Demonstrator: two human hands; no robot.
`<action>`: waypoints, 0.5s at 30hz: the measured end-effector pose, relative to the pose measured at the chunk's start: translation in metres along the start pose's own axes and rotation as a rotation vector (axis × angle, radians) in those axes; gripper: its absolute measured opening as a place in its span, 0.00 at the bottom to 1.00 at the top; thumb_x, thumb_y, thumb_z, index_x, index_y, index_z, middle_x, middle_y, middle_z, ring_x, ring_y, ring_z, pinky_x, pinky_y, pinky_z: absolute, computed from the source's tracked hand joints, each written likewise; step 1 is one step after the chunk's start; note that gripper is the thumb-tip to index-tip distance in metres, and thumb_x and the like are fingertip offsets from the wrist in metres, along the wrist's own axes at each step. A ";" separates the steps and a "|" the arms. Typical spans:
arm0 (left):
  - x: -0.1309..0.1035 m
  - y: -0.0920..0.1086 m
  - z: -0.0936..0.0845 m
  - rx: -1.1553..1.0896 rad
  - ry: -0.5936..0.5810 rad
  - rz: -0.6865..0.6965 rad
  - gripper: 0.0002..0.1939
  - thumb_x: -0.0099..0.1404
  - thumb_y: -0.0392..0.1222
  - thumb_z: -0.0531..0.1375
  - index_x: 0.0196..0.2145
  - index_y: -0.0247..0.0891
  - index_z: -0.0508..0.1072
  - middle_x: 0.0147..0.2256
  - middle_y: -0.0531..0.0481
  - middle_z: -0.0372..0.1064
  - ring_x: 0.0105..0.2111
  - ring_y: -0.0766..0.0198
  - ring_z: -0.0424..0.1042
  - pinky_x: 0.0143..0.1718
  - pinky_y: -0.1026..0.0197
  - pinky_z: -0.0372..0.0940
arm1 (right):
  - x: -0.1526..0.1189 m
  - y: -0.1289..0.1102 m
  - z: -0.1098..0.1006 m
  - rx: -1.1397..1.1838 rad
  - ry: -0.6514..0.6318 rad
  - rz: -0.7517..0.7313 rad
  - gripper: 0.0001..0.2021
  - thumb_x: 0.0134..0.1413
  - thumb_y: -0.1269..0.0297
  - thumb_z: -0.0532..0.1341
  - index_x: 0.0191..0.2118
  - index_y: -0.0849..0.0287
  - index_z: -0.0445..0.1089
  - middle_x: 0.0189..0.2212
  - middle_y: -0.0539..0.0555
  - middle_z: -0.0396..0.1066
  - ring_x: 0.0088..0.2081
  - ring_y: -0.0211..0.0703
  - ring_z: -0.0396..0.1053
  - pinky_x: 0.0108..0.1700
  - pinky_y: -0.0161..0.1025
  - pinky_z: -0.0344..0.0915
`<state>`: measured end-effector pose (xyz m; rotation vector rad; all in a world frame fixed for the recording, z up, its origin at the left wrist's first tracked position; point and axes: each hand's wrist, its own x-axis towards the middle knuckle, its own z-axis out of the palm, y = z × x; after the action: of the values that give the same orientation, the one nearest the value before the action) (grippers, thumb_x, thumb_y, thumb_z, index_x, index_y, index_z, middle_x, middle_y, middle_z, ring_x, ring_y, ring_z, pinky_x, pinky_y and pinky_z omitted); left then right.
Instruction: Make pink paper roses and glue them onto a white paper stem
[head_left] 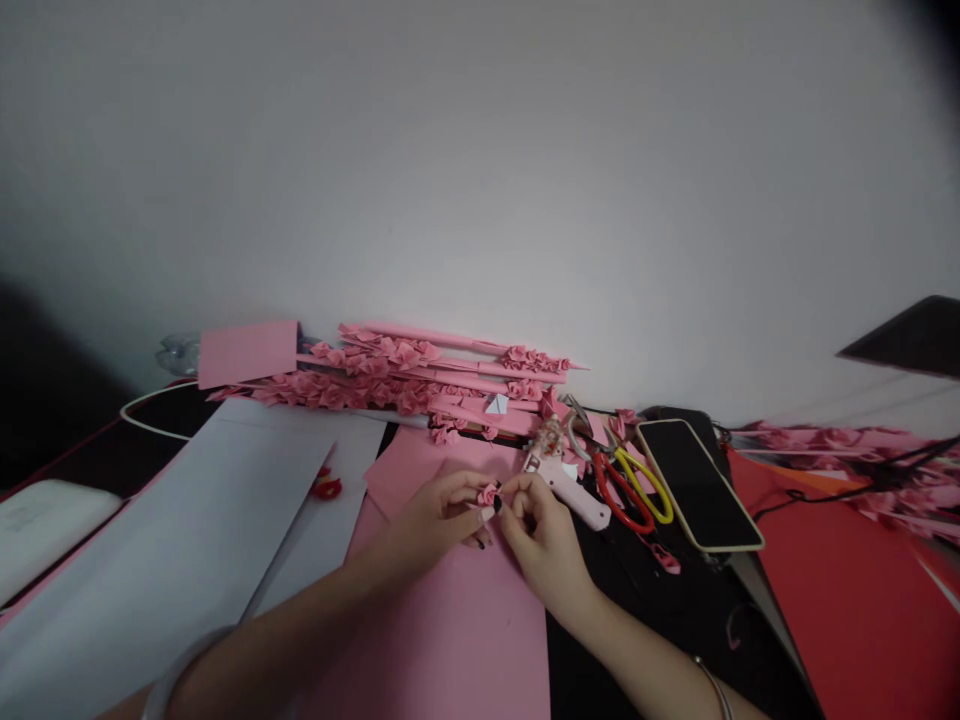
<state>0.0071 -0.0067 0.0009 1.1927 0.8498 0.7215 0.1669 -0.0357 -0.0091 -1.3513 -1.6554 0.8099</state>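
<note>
Head view: we're holding a small pink folded-paper rose (488, 495) up between both hands, above a large flat pink paper sheet (465, 630). Our left hand (430, 517) is pinching the rose from the left, thumb in front and index finger above; other fingers are curling beneath. Our right hand (549, 545) is pinching the right edge with thumb and index fingertip, remaining fingers folding into the palm. Fingertips are covering part of the rose, so we can't tell which petal they're gripping.

Right of the hands, on the black tabletop (637, 640): a pale pink plastic glue gun (576, 496) is lying just beside the right hand, then a looped red handle (603, 482) and a looped yellow handle (655, 481), then a black-screened phone in a pale yellow case (699, 487). A large red paper sheet (847, 600) is lying farther right.

Left: large white paper sheets (157, 530) are spreading out, with a small red object (326, 488) resting on them; we can't tell what it is.

Behind the hands, a long pile of pink paper flowers on stems (375, 370) is lying along the plain grey wall (480, 180).
</note>
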 end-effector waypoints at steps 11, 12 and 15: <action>0.000 0.002 0.001 0.024 -0.002 -0.003 0.15 0.57 0.46 0.61 0.40 0.35 0.69 0.32 0.48 0.70 0.26 0.65 0.70 0.32 0.60 0.66 | 0.001 -0.001 0.000 0.013 -0.010 0.009 0.02 0.55 0.71 0.54 0.35 0.58 0.61 0.18 0.41 0.51 0.20 0.34 0.52 0.24 0.32 0.49; 0.000 0.002 0.001 0.027 -0.006 -0.001 0.15 0.57 0.46 0.61 0.40 0.35 0.69 0.32 0.48 0.70 0.26 0.66 0.70 0.32 0.60 0.66 | 0.001 -0.001 0.000 0.013 -0.011 0.007 0.02 0.55 0.71 0.54 0.35 0.58 0.61 0.18 0.41 0.50 0.20 0.34 0.52 0.24 0.32 0.50; 0.000 0.003 0.001 0.044 -0.014 0.008 0.15 0.58 0.47 0.60 0.38 0.34 0.68 0.33 0.48 0.70 0.26 0.66 0.70 0.32 0.60 0.66 | 0.000 -0.001 0.000 0.012 -0.014 0.006 0.02 0.55 0.71 0.54 0.35 0.58 0.60 0.18 0.41 0.50 0.20 0.34 0.51 0.24 0.32 0.49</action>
<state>0.0074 -0.0064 0.0036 1.2394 0.8539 0.7034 0.1662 -0.0355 -0.0082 -1.3462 -1.6557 0.8333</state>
